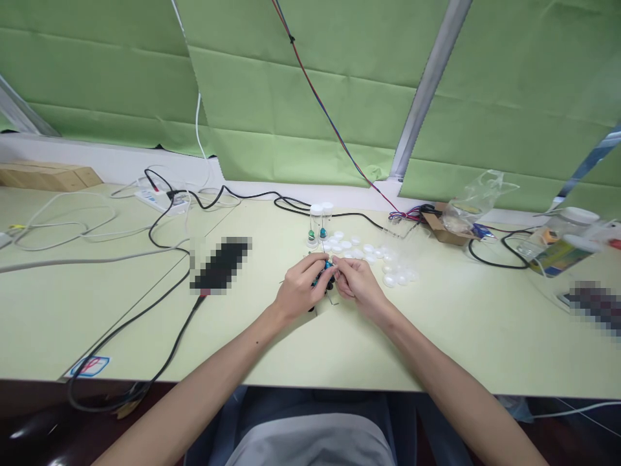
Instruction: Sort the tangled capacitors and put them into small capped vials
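Both hands meet over the middle of the table (272,349). My left hand (303,283) is closed, thumb and fingertips pinching a small blue part (328,265) whose kind I cannot make out. My right hand (358,282) is pinched against the same part from the other side, its fingertips touching it. Under and between the fingers lie several small dark pieces with thin wire-like ends, largely hidden. Just beyond stand two clear tubes with white caps; the left tube (312,219) has a small green piece in it, the right tube (327,220) a blue one.
Several round white caps (345,244) lie scattered behind my right hand. A blurred black device (223,264) with a cable rests at left. At the back are a power strip (162,199) and wooden blocks (46,175). An open cardboard box (449,226) stands at right.
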Demonstrator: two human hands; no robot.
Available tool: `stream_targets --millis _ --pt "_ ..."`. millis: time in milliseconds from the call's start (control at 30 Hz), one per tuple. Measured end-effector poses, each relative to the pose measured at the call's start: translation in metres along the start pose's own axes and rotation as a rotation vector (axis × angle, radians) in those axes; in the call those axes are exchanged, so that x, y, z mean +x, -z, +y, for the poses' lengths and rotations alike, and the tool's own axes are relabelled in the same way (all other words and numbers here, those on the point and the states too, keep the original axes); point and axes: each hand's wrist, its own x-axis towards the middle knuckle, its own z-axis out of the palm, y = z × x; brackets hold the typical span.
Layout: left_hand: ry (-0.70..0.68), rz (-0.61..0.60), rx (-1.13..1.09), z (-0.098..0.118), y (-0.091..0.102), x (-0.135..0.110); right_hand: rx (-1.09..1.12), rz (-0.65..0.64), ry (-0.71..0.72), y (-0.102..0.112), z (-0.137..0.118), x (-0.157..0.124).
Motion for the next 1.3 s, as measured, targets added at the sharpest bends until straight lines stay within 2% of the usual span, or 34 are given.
stream_targets --millis 433,667,933,1300 --pt "-0.001 -0.079 -0.005 -0.0008 -0.0014 -0.0019 0.032 0.068 -0.028 0.0008 -0.0033 -0.0029" --pt "0.003 -0.125 -0.027 -0.0027 -0.0037 -0.0045 0.017 0.102 0.028 0.0035 0.001 0.0015" --pt "0.015 -0.102 -0.03 -0.0016 -0.0031 -0.0033 0.072 0.077 0.046 0.0028 0.0031 0.0049" --pt "0.098 -0.053 -0.067 0.0014 -0.0015 0.0003 0.085 -0.089 0.109 0.0086 -0.0007 0.0052"
